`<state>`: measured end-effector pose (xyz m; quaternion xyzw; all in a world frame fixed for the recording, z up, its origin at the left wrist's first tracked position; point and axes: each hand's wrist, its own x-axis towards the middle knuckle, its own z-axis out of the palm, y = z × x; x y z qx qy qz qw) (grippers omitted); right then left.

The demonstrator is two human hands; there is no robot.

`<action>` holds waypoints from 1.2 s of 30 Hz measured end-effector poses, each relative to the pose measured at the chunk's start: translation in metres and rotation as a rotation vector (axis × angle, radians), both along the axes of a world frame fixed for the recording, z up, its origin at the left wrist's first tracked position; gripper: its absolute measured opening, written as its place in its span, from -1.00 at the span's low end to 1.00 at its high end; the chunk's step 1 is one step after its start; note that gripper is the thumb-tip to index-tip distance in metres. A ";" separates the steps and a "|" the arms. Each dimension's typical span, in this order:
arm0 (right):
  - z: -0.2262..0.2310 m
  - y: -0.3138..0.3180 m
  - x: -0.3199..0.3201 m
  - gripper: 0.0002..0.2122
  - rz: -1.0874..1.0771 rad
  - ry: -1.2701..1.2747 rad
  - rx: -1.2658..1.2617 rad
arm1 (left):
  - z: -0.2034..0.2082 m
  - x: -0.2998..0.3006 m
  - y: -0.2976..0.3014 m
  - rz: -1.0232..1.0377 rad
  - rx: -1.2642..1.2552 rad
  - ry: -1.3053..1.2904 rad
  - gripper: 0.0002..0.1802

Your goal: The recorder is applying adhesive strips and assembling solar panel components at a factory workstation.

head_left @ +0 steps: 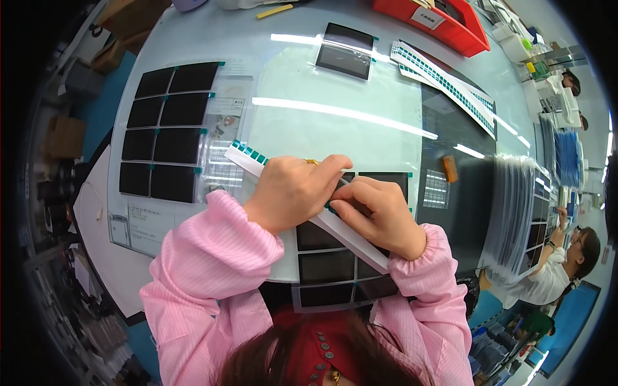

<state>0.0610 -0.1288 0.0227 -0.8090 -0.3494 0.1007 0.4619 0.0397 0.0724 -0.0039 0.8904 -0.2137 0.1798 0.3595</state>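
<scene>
A white strip with green tabs [243,154] runs slantwise under both of my hands. My left hand [290,190] is closed around its middle, with the index finger bent toward the right hand. Close against it, my right hand [376,212] is closed in a pinch over the strip; what its fingertips hold is hidden. A bit of green shows between the hands. Beneath them, near the table's front edge, lies a sheet of black rectangular panels [326,266], partly covered by the hands and strip.
Several black panels with green tabs [136,145] lie in two columns at left. Two more panels [346,51] lie farther back. Spare tab strips [444,80], an orange block [449,168], a red bin [444,26] and stacked clear sheets [512,212] stand rightward. Another person [566,257] works at right.
</scene>
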 end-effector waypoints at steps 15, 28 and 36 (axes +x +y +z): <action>0.001 -0.013 0.024 -0.83 -0.418 0.691 0.037 | -0.003 0.000 0.005 -0.048 0.113 0.056 -0.87; -0.003 -0.011 0.023 -0.83 -0.410 0.639 -0.084 | -0.002 -0.001 0.005 -0.049 0.106 0.100 -0.82; -0.001 -0.010 0.025 -0.84 -0.412 0.615 -0.090 | -0.002 0.002 0.005 -0.056 0.105 0.112 -0.82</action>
